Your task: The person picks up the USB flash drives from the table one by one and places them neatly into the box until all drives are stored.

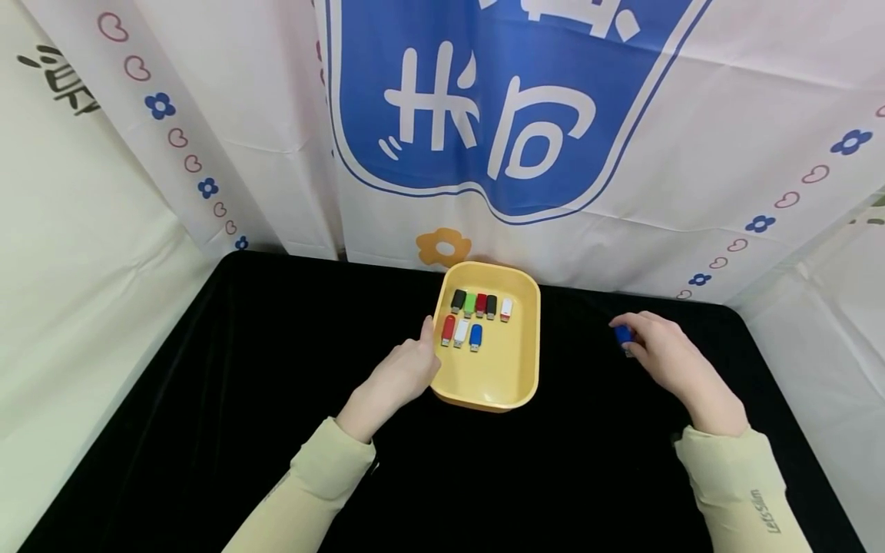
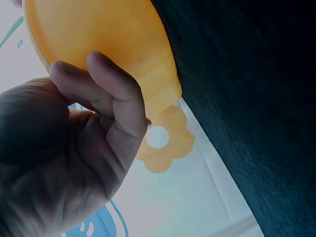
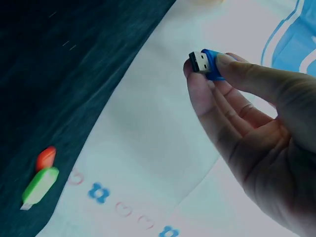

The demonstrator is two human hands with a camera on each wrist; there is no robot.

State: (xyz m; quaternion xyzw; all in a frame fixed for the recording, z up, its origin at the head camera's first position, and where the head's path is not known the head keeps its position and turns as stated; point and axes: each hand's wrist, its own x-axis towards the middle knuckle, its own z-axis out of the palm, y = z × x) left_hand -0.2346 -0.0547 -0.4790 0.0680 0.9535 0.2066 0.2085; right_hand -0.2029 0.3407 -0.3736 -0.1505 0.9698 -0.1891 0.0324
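Note:
A yellow tray (image 1: 494, 384) stands on the black tabletop near the back curtain, holding two rows of USB sticks in black, green, red, white and blue. My left hand (image 1: 408, 365) grips the tray's left side at the rim, its bent fingers (image 2: 121, 96) against the outer wall in the left wrist view. Off to the tray's right, my right hand (image 1: 660, 349) pinches a blue USB stick (image 3: 213, 64) between thumb and fingertips. Its metal plug (image 3: 199, 62) points out from the fingers in the right wrist view.
In the right wrist view, a green and white USB stick (image 3: 40, 187) and a red piece (image 3: 46, 158) lie together near the table edge. A white printed curtain (image 1: 276, 153) hangs behind the black table (image 1: 332, 307) and along its sides.

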